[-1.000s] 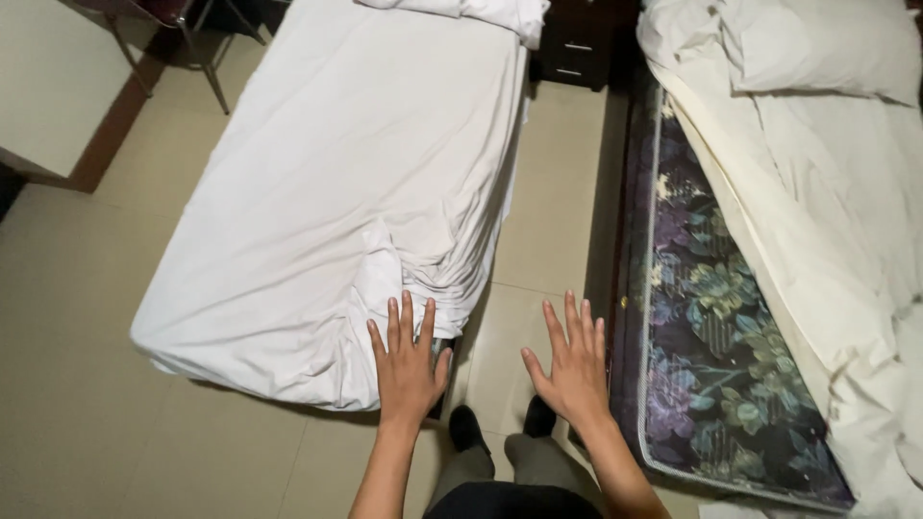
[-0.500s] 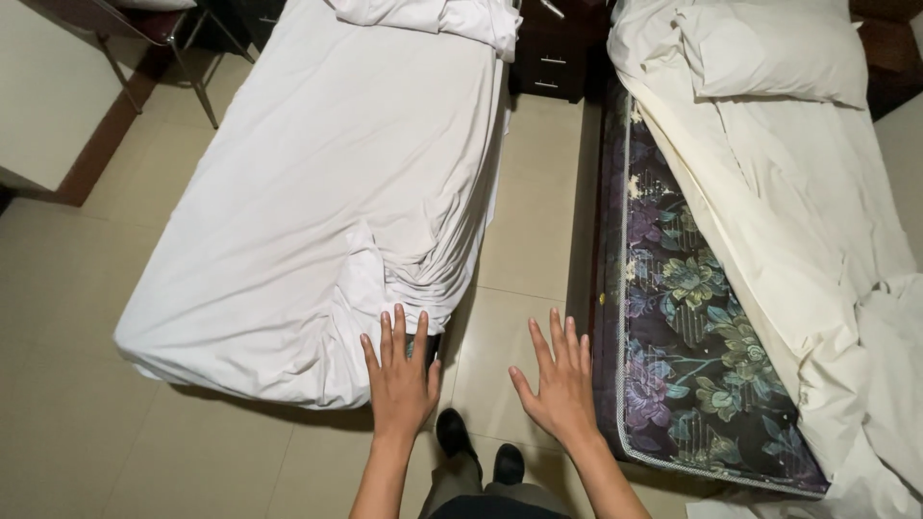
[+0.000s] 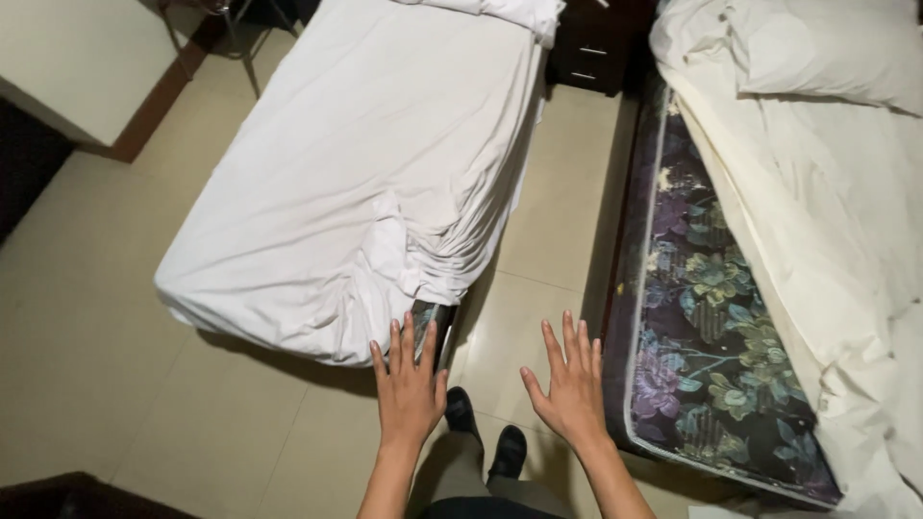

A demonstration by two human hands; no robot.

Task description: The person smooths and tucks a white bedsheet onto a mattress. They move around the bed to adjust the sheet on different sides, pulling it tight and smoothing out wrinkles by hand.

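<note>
Hovering palm-down over the tiled floor (image 3: 548, 240), the left hand (image 3: 409, 389) and the right hand (image 3: 572, 389) both spread their fingers wide and hold nothing. Two dark shoes (image 3: 486, 432) show just below them. The left hand's fingertips lie over the near corner of the white-sheeted bed (image 3: 356, 183), where the sheet bunches in folds. Just right of the right hand lies a floral mattress (image 3: 711, 327), partly covered by a cream sheet (image 3: 827, 231). Farther off stands a dark nightstand (image 3: 591, 53).

Both hands held out low, palms down, fingers spread — left hand (image 3: 409, 389) and right hand (image 3: 570, 384) apart, forearms bare, gripping nothing.
</note>
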